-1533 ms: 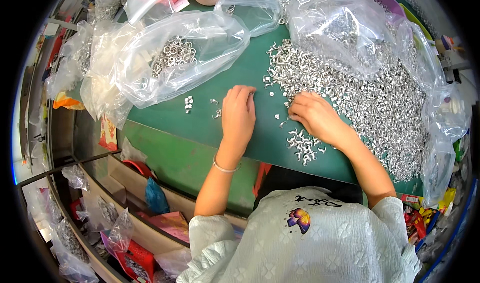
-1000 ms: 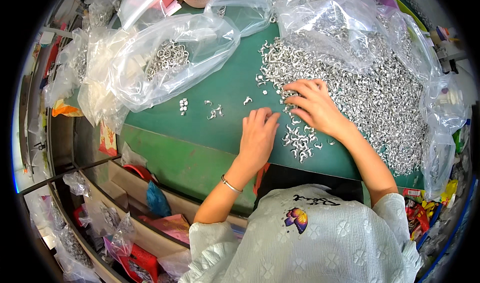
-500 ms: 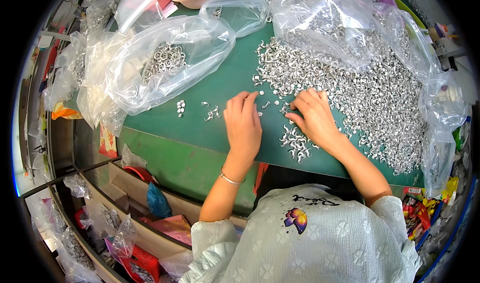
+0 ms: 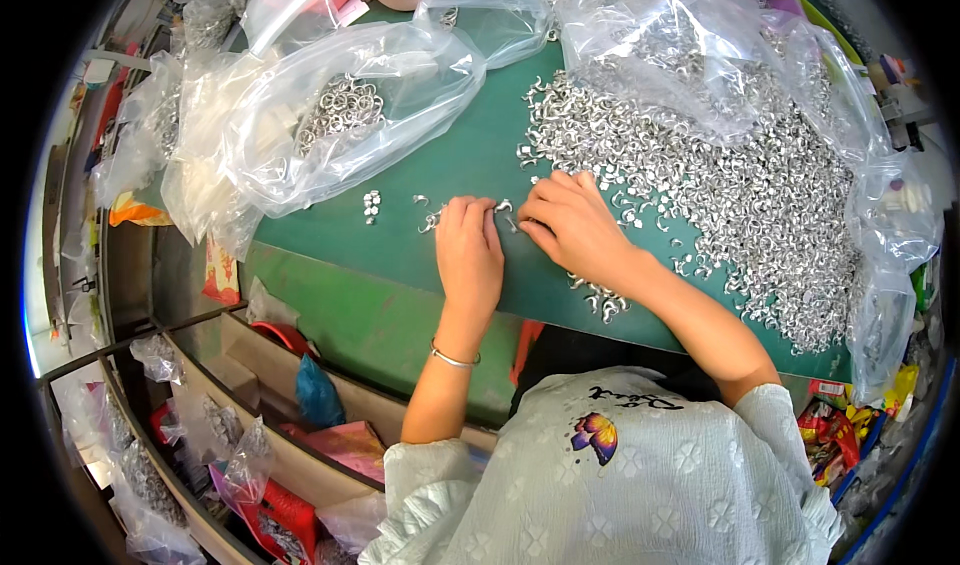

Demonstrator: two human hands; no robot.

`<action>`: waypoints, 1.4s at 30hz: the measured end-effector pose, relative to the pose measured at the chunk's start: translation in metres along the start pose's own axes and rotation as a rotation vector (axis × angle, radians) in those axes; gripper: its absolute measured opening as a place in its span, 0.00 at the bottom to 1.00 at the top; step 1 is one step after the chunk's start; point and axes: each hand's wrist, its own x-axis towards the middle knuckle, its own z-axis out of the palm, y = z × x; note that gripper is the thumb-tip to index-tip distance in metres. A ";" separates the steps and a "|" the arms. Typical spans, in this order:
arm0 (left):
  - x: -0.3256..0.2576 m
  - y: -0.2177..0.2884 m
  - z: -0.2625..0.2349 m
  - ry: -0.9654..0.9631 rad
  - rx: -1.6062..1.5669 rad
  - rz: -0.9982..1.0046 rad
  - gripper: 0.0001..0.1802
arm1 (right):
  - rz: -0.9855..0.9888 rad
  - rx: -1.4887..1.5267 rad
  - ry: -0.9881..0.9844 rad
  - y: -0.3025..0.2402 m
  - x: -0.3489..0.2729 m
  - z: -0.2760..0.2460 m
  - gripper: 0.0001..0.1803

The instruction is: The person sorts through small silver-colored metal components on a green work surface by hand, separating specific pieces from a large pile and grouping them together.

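- Hands meet in the middle of the green table top (image 4: 440, 165), side by side and almost touching.
- Left hand (image 4: 468, 250) lies flat, palm down, fingers close together, and its tips rest on a few small silver metal pieces (image 4: 432, 220).
- I cannot tell if that hand grips a piece, because the fingers hide what is under them.
- Right hand (image 4: 570, 227) is bent, fingers curled together, at the near edge of the big pile of silver pieces (image 4: 740, 185).
- It looks like it pinches 1 piece near the left fingertips, but the piece is too small to be sure.
- A thin bracelet (image 4: 455, 358) sits on the left wrist.
- To do this step well, I think the fingers should slide out only a few pieces at once, so none get mixed up.
- Keeping the pieces flat on the table should stop them from rolling away.
- A tiny group of silver pieces (image 4: 372, 203) sits apart, to the left of the hands.
- Farther left, a clear plastic bag (image 4: 400, 75) holds round silver rings (image 4: 340, 110).
- More clear bags (image 4: 660, 35) lie over the far side of the big pile.
- Another small clump of pieces (image 4: 600, 300) lies by the table edge, under the right wrist.
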 end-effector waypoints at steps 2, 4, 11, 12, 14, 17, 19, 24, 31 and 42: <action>-0.004 -0.001 -0.004 0.022 -0.024 0.004 0.12 | -0.005 -0.022 0.059 0.007 0.007 0.002 0.04; -0.005 0.002 -0.011 0.031 -0.037 0.010 0.15 | 0.055 -0.028 0.146 0.012 0.008 -0.013 0.05; 0.003 0.011 -0.009 -0.100 0.007 0.061 0.20 | -0.041 -0.253 -0.090 0.018 0.000 -0.015 0.07; 0.000 0.007 -0.009 -0.092 -0.054 0.017 0.20 | -0.031 -0.267 -0.105 0.019 -0.001 -0.019 0.07; -0.006 0.006 -0.010 -0.094 -0.133 -0.051 0.20 | -0.061 -0.218 -0.116 0.019 -0.003 -0.024 0.06; -0.020 0.013 -0.012 -0.157 -0.231 -0.149 0.17 | -0.165 -0.142 -0.244 0.012 -0.004 -0.020 0.07; -0.023 0.013 -0.012 -0.084 -0.129 -0.073 0.18 | -0.111 -0.031 -0.203 0.012 -0.002 -0.013 0.07; -0.020 0.028 -0.006 -0.025 -0.023 -0.013 0.23 | -0.117 0.058 -0.038 0.016 0.028 0.004 0.09; -0.022 0.019 0.005 0.027 0.018 -0.013 0.11 | -0.211 -0.176 -0.142 0.026 0.031 -0.005 0.07; -0.017 0.021 -0.013 0.041 0.152 -0.006 0.14 | -0.029 -0.057 -0.252 0.016 -0.006 -0.056 0.09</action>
